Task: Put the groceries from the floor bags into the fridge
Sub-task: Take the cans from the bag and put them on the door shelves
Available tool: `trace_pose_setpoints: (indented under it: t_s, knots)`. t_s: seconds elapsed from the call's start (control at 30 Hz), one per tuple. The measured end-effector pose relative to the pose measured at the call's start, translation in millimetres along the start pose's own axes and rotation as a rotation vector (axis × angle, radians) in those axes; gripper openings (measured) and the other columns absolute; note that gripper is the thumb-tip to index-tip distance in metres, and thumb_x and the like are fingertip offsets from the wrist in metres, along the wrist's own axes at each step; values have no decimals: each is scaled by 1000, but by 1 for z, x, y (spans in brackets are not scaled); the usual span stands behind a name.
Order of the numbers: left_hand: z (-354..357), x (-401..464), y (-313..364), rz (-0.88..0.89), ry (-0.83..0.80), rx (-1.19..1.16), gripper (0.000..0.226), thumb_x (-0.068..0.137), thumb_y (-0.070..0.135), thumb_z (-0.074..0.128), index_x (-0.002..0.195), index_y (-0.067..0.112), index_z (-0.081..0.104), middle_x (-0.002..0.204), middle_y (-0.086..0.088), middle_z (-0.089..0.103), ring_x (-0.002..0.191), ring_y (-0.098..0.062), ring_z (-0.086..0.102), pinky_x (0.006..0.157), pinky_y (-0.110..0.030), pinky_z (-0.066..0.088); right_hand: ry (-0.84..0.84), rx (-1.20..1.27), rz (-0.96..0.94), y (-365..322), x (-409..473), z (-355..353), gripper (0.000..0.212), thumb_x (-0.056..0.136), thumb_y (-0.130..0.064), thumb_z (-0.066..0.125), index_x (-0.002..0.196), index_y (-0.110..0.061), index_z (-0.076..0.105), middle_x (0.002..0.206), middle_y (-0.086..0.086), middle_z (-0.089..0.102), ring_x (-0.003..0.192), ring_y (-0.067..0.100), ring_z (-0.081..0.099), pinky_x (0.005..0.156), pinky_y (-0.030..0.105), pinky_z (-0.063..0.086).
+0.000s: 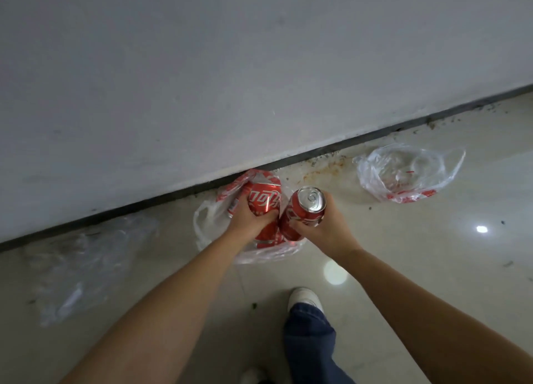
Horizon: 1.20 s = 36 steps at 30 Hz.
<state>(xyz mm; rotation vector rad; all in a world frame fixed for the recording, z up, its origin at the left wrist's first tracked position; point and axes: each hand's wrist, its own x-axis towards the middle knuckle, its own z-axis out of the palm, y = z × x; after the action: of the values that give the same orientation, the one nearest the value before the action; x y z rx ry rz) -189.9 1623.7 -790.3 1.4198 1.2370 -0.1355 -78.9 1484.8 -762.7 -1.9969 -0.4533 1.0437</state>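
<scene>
Two red cans: L hand [250, 217] is gripping one can [264, 202], fingers curled round it, inside the middle plastic bag [207, 219] on the floor [403, 268]; R hand [323, 225] is clasping the second can [302, 210] just above the bag's rim, cans nearly touching. More red cans are lying in the bag beneath. Crumpled clear bag [403, 173] is sitting to the right near the wall [259, 66], another bag [80, 262] to the left.

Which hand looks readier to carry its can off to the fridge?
Right, probably. The right hand holds its can clear above the bag; the left hand grips a can inside it.
</scene>
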Motion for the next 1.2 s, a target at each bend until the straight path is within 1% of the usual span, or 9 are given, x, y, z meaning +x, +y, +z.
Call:
trace_pose_setpoints:
  t_s: [0.13, 0.37, 0.43, 0.5, 0.6, 0.73, 0.9, 1.07, 1.2]
  knots:
    - [-29, -103, 67, 40, -56, -11, 81, 72, 18, 79, 141, 19, 36, 130, 0, 54, 119, -17, 52, 101, -34, 42, 16, 48, 65, -80, -75, -39, 74, 70, -20, 82, 131, -18, 41, 115, -6, 58, 107, 12, 58, 93, 28, 49]
    - [-86, -280, 180, 99, -115, 114, 78, 69, 23, 80, 135, 19, 39, 126, -2, 56, 118, -22, 54, 103, -47, 43, 110, 57, 55, -211, -236, -113, 67, 71, -21, 81, 125, -26, 41, 114, -8, 56, 109, 13, 56, 94, 30, 46]
    - [-99, -328, 213, 162, -136, 140, 74, 71, 18, 79, 132, 17, 39, 124, -4, 57, 112, -21, 55, 99, -40, 45, 170, 67, 27, -240, -284, -132, 68, 71, -21, 81, 127, -25, 42, 115, -8, 57, 111, 13, 56, 97, 33, 46]
    - [-108, -370, 246, 254, -172, 169, 67, 74, 16, 78, 129, 15, 39, 117, -3, 57, 102, -17, 55, 87, -31, 45, 235, 96, -3, -265, -331, -150, 67, 72, -21, 80, 126, -26, 42, 115, -9, 56, 110, 12, 54, 99, 36, 46]
    - [-108, -430, 286, 382, -211, 197, 64, 76, 16, 76, 127, 16, 38, 111, 0, 56, 99, -17, 56, 84, -29, 44, 330, 145, -33, -285, -398, -175, 62, 73, -20, 80, 119, -30, 41, 110, -9, 58, 105, 13, 57, 95, 33, 48]
    - [-70, -494, 325, 529, -263, 237, 63, 74, 14, 77, 124, 14, 40, 111, -3, 57, 100, -20, 58, 89, -33, 47, 484, 164, -40, -283, -478, -216, 61, 70, -23, 82, 118, -30, 44, 109, -7, 63, 99, 9, 62, 88, 26, 49]
    - [13, -577, 342, 688, -436, 296, 58, 73, 11, 78, 116, 17, 40, 105, 1, 56, 100, -19, 57, 86, -29, 43, 730, 193, -21, -255, -583, -268, 62, 70, -24, 82, 120, -30, 46, 108, -8, 64, 95, 7, 61, 75, 13, 44]
    - [114, -677, 327, 838, -632, 413, 64, 73, 14, 78, 125, 14, 39, 112, 0, 56, 101, -16, 55, 87, -28, 42, 936, 195, 14, -200, -709, -310, 61, 66, -25, 83, 117, -30, 48, 107, -8, 65, 94, 2, 62, 79, 15, 46]
    - [202, -777, 295, 889, -739, 419, 65, 75, 19, 77, 126, 16, 37, 115, 0, 53, 105, -19, 53, 89, -33, 45, 1112, 253, 34, -141, -825, -337, 64, 62, -27, 83, 116, -27, 50, 106, -9, 64, 95, 3, 63, 89, 25, 52]
